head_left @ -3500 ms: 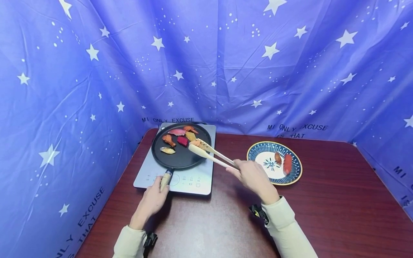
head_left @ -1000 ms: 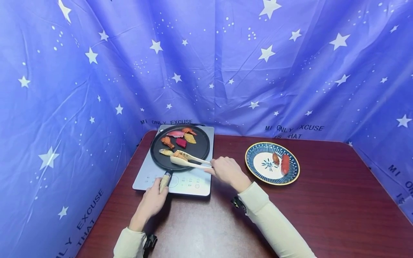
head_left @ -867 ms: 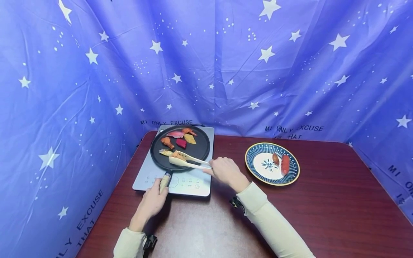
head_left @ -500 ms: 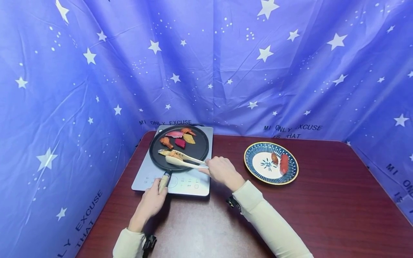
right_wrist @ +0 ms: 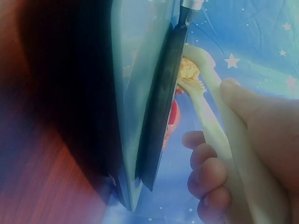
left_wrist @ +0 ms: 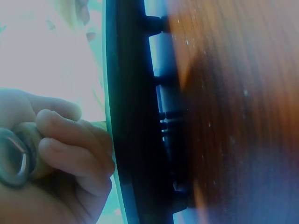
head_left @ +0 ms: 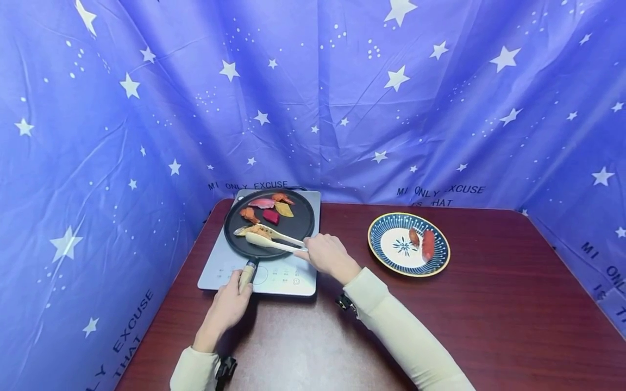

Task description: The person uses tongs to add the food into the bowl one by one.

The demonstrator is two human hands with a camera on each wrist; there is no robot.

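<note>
My left hand (head_left: 230, 304) grips the wooden handle (head_left: 246, 276) of a flat black frying pan (head_left: 293, 241). In the left wrist view its fingers (left_wrist: 74, 158) curl round that handle. Cream tongs (head_left: 281, 245) are held in my right hand (head_left: 330, 256), thumb on one arm and fingers round the other. Between the tong tips sits a golden, speckled piece of food (head_left: 262, 232), low over or on the pan's near left part. It overlaps a small yellowish piece (head_left: 239, 231). Several other pieces lie farther back, including a dark red chunk (head_left: 270, 216) and a yellow slice (head_left: 283, 209).
Under the pan is a silver induction cooker (head_left: 303, 274) with touch marks at its front. An oval blue-patterned plate (head_left: 386, 247) on the right bears a red sausage-like piece (head_left: 427, 245) and a small brown piece (head_left: 413, 237). A blue starry curtain (head_left: 313, 98) surrounds the dark red table (head_left: 504, 282).
My right hand has brought the tongs and the golden food left and nearer across the pan, beside the small yellowish piece. My left hand keeps its grip on the handle.
</note>
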